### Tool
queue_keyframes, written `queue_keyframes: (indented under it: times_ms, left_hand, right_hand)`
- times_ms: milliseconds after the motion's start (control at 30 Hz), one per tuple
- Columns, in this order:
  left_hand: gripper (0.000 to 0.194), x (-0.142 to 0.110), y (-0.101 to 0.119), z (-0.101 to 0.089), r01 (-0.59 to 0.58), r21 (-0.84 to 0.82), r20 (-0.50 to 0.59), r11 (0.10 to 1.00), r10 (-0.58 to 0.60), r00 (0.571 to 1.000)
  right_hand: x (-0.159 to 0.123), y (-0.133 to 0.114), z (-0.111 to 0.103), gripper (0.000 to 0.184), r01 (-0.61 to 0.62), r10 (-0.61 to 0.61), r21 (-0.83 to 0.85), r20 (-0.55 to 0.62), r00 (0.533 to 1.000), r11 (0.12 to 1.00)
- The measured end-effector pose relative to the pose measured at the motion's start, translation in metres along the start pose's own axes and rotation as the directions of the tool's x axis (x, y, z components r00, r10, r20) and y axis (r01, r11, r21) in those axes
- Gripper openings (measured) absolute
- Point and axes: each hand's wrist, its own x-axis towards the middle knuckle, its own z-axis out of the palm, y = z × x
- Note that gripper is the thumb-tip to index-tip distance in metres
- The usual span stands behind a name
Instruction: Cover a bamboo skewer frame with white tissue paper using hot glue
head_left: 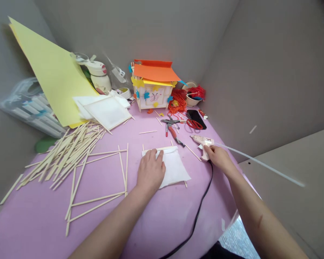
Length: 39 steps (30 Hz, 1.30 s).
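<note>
Down on the pink worktop (102, 230), the left hand (150, 172) presses its flat, spread fingers (158, 158) onto a white paper sheet (175, 169) over thin wooden sticks (158, 148). Just beside it, the right hand (218, 159) wraps its fingers around a cream hot glue gun (202, 143).

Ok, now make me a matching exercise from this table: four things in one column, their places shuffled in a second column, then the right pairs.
1. hot glue gun
2. white paper sheet
3. red-handled scissors
4. black power cord

A. beside the black phone
B. trailing across the pink table
C. gripped in the right hand
D. pressed under the left hand

Pairs: 1-C, 2-D, 3-A, 4-B
</note>
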Motion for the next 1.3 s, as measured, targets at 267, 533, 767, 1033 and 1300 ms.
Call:
queue_keyframes:
  times_ms: [267, 533, 767, 1033, 1300]
  left_hand:
    - [0.039, -0.001, -0.010, -0.024, 0.003, -0.102, 0.029, 0.995, 0.000, 1.000]
    - [0.027, 0.043, -0.045, -0.046, 0.078, -0.024, 0.236, 0.997, -0.070, 0.969]
    - [0.023, 0.057, -0.055, -0.042, 0.028, -0.030, 0.306, 0.999, -0.017, 0.952]
    - [0.022, 0.068, -0.062, -0.043, 0.026, -0.114, 0.381, 0.993, 0.020, 0.924]
    - [0.020, 0.068, -0.065, -0.045, 0.075, -0.177, 0.408, 0.981, 0.004, 0.913]
  right_hand:
    - [-0.039, -0.031, -0.012, 0.034, 0.348, -0.358, -0.107, -0.097, 0.929, 0.931]
    - [0.005, -0.104, 0.036, 0.014, 0.755, -0.747, -0.015, 0.131, 0.652, 0.656]
    - [0.015, -0.110, 0.050, 0.014, 0.801, -0.771, -0.029, 0.253, 0.584, 0.598]
    - [0.020, -0.112, 0.054, 0.015, 0.784, -0.758, 0.029, 0.282, 0.588, 0.619]
    - [0.019, -0.118, 0.055, 0.014, 0.749, -0.716, 0.023, 0.314, 0.623, 0.662]
